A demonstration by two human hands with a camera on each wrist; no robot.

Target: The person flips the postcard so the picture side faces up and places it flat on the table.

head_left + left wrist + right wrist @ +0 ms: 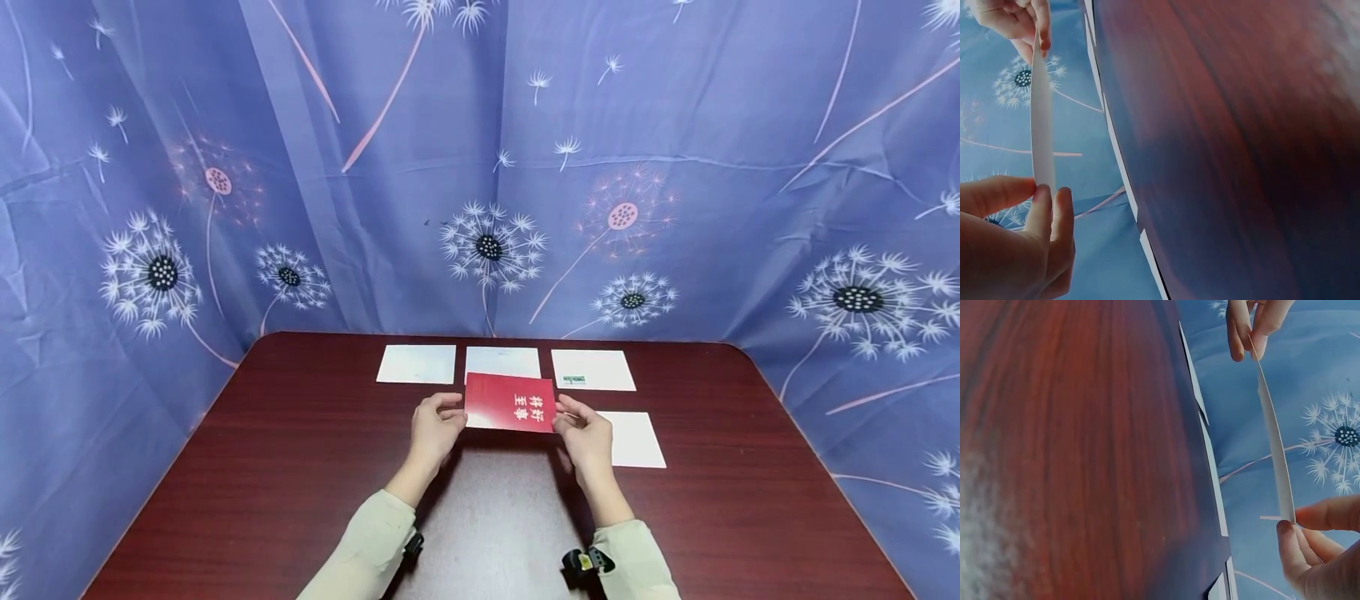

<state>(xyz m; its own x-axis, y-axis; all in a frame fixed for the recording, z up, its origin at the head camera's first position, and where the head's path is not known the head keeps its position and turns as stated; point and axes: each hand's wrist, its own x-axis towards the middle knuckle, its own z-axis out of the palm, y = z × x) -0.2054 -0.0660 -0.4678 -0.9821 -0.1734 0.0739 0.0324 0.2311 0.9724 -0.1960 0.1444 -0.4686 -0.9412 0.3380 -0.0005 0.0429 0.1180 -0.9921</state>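
Note:
A red card with white characters is held up above the table by both hands. My left hand pinches its left edge between thumb and fingers. At the opposite edge, my right hand pinches it the same way. Both wrist views show the card nearly edge-on, its pale underside facing the table, slightly bowed in the right wrist view. Just behind it on the table lies a white card, partly covered by the red one in the head view.
A white card lies at the back left, and another with a small green picture at the back right. A further white card lies beside my right hand. The dark red table ends at a blue dandelion-print curtain.

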